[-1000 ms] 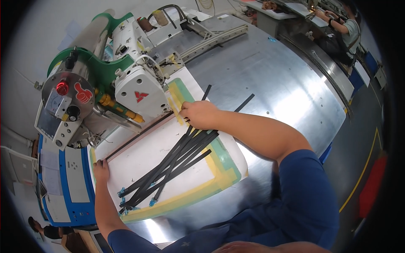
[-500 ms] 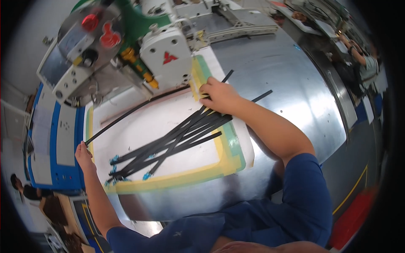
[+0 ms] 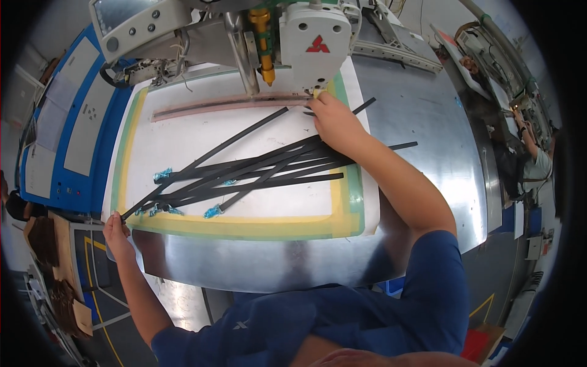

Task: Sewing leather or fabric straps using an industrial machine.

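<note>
Watching from far, I see the left hand pinching one end of a black strip, which slants over the strip pile on the white board. The right hand bends beside the pink-edged slot; its grip I cannot tell.

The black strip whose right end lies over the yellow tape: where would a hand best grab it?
A pinch at its right end, coming from the near side, looks best: the strip is narrow, and there it lies apart from the other strips, whereas toward its left it runs into their tangle.
</note>
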Tool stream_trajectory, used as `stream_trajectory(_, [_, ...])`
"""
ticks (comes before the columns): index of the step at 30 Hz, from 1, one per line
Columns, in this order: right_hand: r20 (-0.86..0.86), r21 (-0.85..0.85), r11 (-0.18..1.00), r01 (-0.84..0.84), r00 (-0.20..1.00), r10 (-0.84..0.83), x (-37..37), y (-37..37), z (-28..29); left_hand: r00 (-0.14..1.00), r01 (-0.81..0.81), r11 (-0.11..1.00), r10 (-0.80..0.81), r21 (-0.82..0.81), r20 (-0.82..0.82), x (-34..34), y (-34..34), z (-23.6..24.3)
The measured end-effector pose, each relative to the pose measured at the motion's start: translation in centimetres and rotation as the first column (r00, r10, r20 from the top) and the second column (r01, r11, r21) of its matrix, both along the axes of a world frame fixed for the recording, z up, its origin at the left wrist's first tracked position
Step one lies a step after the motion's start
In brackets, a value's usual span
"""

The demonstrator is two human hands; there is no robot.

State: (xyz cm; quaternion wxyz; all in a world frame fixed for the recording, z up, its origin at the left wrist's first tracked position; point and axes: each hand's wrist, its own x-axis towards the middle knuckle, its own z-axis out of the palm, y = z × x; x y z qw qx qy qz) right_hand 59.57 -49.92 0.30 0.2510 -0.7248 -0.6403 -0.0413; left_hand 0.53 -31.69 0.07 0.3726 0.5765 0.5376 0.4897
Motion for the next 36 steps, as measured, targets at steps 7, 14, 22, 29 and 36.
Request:
stream_trajectory(7, [0.129, -0.114, 0.993, -0.017, 0.991, 0.032, -1.5, 3.2, 0.0, 0.996, 0.030, 0.999, -0.031, 0.008, 0.089, -2.6, -0.7, -1.1])
stream_trajectory(14, [-0.129, -0.085, 0.994, -0.067, 0.990, 0.056, -4.4, 3.3, 1.6, 0.988, 0.009, 1.000, -0.008, -0.008, 0.156, -4.7, -1.5, -1.4])
stream_trajectory(22, [-0.220, -0.207, 0.956, -0.206, 0.963, 0.159, -2.6, 2.6, 2.5, 0.978, 0.042, 0.998, -0.051, 0.049, 0.204, 1.5, 2.0, 1.5])
stream_trajectory(29, [-0.685, 0.253, 0.950, 0.186, 0.727, 0.040, 7.5, -13.6, 12.8, 0.810, 0.580, 0.785, -0.584, 0.217, -0.049, 15.0, -2.3, 5.6])
stream_trajectory(36, [-0.512, 0.720, 0.536, 0.440, 0.859, -0.015, 7.6, -38.3, 23.4, 0.578, 0.700, 0.694, -0.411, 0.169, -0.704, 16.8, -1.6, 3.9])
